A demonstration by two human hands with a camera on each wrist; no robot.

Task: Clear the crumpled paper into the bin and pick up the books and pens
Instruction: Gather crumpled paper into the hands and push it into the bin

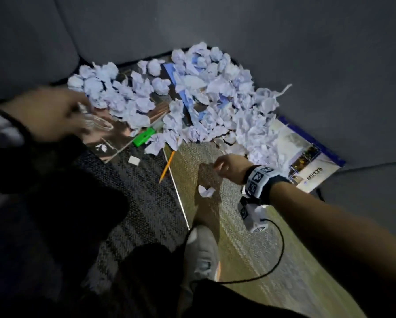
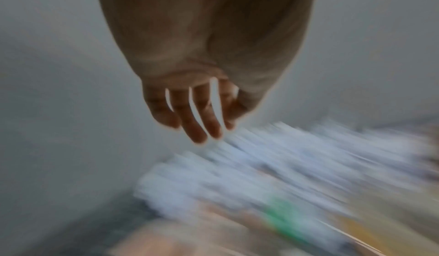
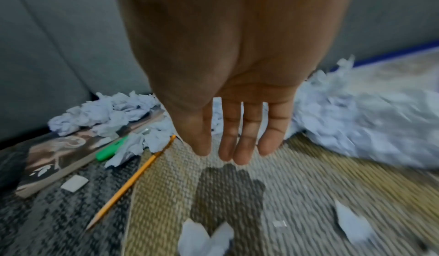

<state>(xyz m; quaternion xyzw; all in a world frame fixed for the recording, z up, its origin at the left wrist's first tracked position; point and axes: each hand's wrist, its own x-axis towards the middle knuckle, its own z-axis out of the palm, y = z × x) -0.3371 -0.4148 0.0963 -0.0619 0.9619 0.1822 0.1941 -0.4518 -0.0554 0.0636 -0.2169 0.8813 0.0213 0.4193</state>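
Note:
A big heap of crumpled paper [image 1: 192, 95] [image 3: 356, 125] fills the carpeted corner and half buries a blue book [image 1: 183, 95]. A brown book [image 1: 109, 138] [image 3: 59, 162] lies at its left, and a large picture book [image 1: 307, 161] at its right. A green highlighter [image 1: 144, 138] [image 3: 111, 151], an orange pencil [image 1: 167, 166] [image 3: 128, 183] and a white eraser [image 1: 133, 160] lie in front. My left hand [image 1: 61, 111] [image 2: 202, 128], blurred, hovers empty over the brown book with its fingers spread. My right hand [image 1: 222, 167] [image 3: 235, 153] hangs open above the carpet near a small paper scrap [image 1: 206, 191] [image 3: 204, 239].
Grey walls [image 1: 284, 53] close the corner on both sides. My shoe [image 1: 201, 253] stands on the carpet below the right hand, and a black cable [image 1: 281, 244] loops from the wrist. Another paper scrap [image 3: 354, 224] lies on the carpet. No bin is in view.

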